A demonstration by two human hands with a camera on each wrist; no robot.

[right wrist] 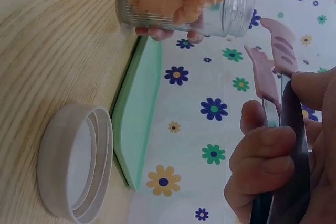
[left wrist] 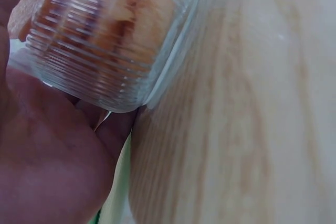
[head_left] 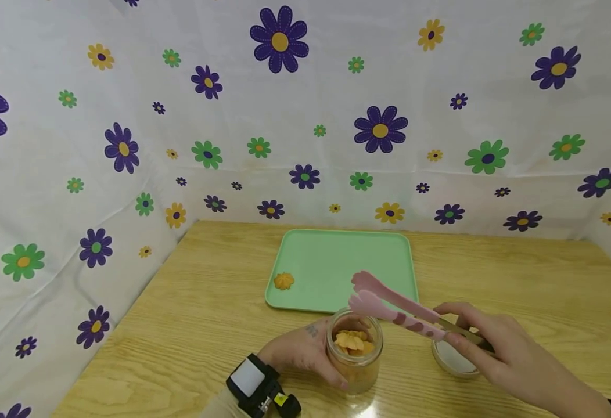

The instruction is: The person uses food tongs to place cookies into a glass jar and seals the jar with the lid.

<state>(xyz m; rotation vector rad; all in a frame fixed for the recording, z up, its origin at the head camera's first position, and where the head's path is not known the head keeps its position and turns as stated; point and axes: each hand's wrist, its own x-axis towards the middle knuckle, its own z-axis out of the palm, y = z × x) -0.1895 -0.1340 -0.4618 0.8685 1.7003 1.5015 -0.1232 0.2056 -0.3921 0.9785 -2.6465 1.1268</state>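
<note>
A ribbed glass jar [head_left: 355, 371] stands upright on the table, its mouth uncovered and several ridged golden cookies [head_left: 353, 342] inside. Wrapped around its side, my left hand [head_left: 305, 352] holds it, thumb in front and fingers behind. In my right hand [head_left: 509, 354] is a pair of pink paw-tipped tongs [head_left: 399, 313], gripped by the metal handles. The tong tips [right wrist: 270, 51] are parted, with nothing between them, above the jar mouth. One cookie [head_left: 284, 281] lies at the left end of the green tray [head_left: 337, 261], behind the jar.
On the wooden table [head_left: 206, 325], a round white lid [right wrist: 73, 161] lies right of the jar, partly below my right hand. A flower-printed cloth [head_left: 305, 116] hangs behind the table and along its left and right sides.
</note>
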